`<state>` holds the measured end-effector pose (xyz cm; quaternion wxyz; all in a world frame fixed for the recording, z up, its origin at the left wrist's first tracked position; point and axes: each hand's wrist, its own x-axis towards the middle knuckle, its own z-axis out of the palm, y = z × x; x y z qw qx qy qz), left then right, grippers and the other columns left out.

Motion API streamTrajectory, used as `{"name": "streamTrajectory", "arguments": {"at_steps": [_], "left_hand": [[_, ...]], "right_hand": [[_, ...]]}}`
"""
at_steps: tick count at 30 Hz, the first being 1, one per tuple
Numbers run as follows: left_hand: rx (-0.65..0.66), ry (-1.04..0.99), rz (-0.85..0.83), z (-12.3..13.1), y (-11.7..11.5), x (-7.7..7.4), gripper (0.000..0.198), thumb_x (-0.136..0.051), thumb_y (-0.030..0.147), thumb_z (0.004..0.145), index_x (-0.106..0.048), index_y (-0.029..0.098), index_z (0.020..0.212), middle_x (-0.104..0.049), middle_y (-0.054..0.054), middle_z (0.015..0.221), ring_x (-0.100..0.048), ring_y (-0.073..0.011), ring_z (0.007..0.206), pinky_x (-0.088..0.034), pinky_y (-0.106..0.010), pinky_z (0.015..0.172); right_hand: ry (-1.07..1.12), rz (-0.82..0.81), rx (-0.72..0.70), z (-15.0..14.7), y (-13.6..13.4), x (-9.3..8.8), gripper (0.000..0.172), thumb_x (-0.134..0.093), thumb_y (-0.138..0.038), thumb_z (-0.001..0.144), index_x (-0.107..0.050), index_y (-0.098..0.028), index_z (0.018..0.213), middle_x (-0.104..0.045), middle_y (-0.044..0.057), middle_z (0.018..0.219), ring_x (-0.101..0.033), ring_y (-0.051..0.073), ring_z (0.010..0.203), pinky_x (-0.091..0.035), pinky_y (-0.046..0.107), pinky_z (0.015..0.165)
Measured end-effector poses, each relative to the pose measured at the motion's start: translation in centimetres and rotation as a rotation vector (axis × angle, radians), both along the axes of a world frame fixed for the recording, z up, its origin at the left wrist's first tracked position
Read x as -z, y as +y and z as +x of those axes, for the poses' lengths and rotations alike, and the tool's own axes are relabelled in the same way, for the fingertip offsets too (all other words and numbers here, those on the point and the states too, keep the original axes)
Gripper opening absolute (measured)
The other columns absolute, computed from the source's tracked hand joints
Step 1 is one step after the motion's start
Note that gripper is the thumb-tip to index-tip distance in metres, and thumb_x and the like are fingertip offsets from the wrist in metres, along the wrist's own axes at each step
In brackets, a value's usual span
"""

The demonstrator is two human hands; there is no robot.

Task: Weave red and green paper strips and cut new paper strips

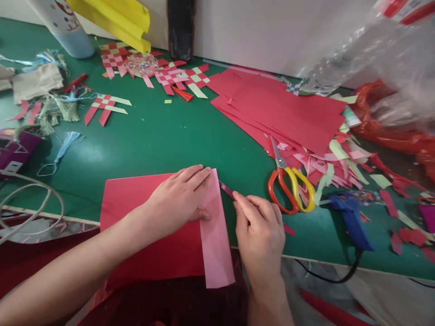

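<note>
A large red sheet of paper lies at the table's front edge and partly overhangs it. Along its right side runs a pink paper strip, which looks like a folded-over part or a separate piece; I cannot tell which. My left hand rests flat on the sheet and the strip, fingers stretched out and pressing down. Just right of the strip, my right hand is closed around a small purple craft knife. Its blade tip points toward the strip's upper right edge.
Orange-and-yellow scissors and a blue glue gun lie to the right. Red sheets are stacked beyond, beside paper scraps. Woven paper pieces, a blue tassel, a phone and a bottle stand or lie farther off.
</note>
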<state>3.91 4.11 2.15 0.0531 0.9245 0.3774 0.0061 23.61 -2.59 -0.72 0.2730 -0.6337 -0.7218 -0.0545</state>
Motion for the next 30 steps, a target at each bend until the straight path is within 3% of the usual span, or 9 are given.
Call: {"name": "streamTrajectory", "arguments": {"at_steps": [13,30], "left_hand": [[0.011,-0.015,-0.003,-0.03,0.02,0.19,0.077,-0.067,0.054,0.084,-0.042,0.011,0.142,-0.050,-0.017,0.146,-0.043,-0.0304,0.138,-0.036,-0.038,0.114],[0.019,-0.019,0.025,-0.05,-0.08,0.24,0.084,-0.070,0.054,0.081,-0.041,0.005,0.143,-0.050,-0.017,0.146,-0.042,-0.0302,0.138,-0.036,-0.037,0.114]], "right_hand": [[0.005,-0.008,0.001,0.17,0.37,0.09,0.022,-0.056,-0.017,0.093,-0.072,-0.019,0.109,-0.068,0.006,0.091,-0.055,0.018,0.082,-0.048,0.033,0.077],[-0.004,-0.003,-0.004,-0.24,0.89,0.03,0.023,-0.055,-0.016,0.093,-0.072,-0.020,0.108,-0.067,0.006,0.090,-0.054,0.018,0.081,-0.048,0.033,0.076]]}}
